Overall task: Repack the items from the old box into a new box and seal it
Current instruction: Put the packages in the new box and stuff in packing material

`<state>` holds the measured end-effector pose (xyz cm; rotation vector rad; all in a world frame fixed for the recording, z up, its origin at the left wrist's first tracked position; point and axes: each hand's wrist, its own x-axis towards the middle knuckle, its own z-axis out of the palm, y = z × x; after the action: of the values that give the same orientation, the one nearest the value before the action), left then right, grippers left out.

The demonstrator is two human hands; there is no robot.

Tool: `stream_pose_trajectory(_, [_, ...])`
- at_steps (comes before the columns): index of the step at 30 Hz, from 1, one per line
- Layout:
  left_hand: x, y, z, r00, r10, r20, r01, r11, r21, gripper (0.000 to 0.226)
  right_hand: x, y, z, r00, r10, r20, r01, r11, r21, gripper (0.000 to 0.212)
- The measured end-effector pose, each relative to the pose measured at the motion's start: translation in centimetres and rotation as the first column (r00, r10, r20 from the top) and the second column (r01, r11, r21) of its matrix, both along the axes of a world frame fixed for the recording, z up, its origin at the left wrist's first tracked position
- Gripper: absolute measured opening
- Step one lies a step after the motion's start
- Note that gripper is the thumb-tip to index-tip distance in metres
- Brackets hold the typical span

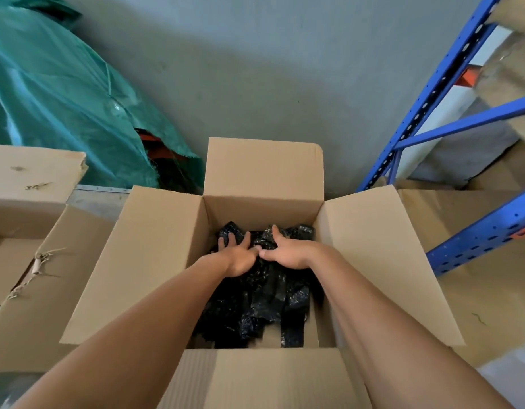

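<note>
A grey wall [255,69] fills the back of the room, and against it on the left leans a big bundle under a green tarp [54,98], with something red and black showing at its lower edge. On the right stands a blue metal rack [426,93] with perforated uprights, its shelves carrying brown wrapped loads that are too blurred to make out.

In the middle sits the new box [373,246], clean cardboard, all four flaps standing open: one upright at the back, one spread to each side, one folded down toward the person. Just beside it on the left is the old box [28,202], also open, its flap edges torn and scuffed, paper fibres hanging from one ripped corner. More flat cardboard lies under the rack on the right.

Inside the new box lies a heap of black plastic-wrapped items [270,302], shiny and crumpled, covering most of the bottom, with a strip of bare cardboard floor visible at the near right.

Both bare forearms reach down into the box. The left hand [240,258] presses palm-down on the far part of the heap, fingers spread apart. The right hand [287,252] lies just beside it, thumbs nearly touching, its fingers also splayed and flat on the black plastic, clamped on nothing.
</note>
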<state>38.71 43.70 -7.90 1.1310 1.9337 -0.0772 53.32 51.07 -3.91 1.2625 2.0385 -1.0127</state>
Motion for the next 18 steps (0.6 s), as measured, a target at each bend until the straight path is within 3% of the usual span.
stream_pose_trajectory(2, [0.5,-0.8,-1.1,0.996,-0.062,-0.061,0.061,0.998,-0.023,0.074,0.1,-0.7,-1.2,0.999,0.008,0.04,-0.008,1.0,-0.006,0.084])
stream_pose_trajectory(4, [0.8,-2.0,-1.8,0.984,-0.144,-0.105,0.138,0.988,-0.063,0.085,0.4,-1.8,-2.3,0.992,0.061,0.107,-0.059,0.998,-0.023,0.087])
stream_pose_trajectory(10, [0.2,-3.0,-0.5,0.954,-0.281,-0.105,0.266,0.954,-0.136,0.101,0.8,-3.4,-1.5,0.951,0.206,0.23,-0.21,0.978,-0.007,0.127])
stream_pose_trajectory(14, [-0.3,-2.4,1.4,0.986,-0.165,0.003,0.165,0.982,-0.091,0.114,1.7,-1.9,0.5,0.988,0.143,0.049,-0.14,0.988,-0.071,0.131])
stream_pose_trajectory(16, [-0.4,-2.2,1.9,0.994,-0.065,0.083,0.069,0.997,-0.045,0.108,2.0,-1.4,0.7,0.997,0.044,-0.058,-0.048,0.996,-0.079,0.129])
stream_pose_trajectory(18, [-0.6,-1.9,1.7,0.987,0.039,0.155,-0.041,0.999,0.009,0.098,1.9,-1.6,0.3,0.983,-0.096,-0.153,0.092,0.995,-0.034,0.113])
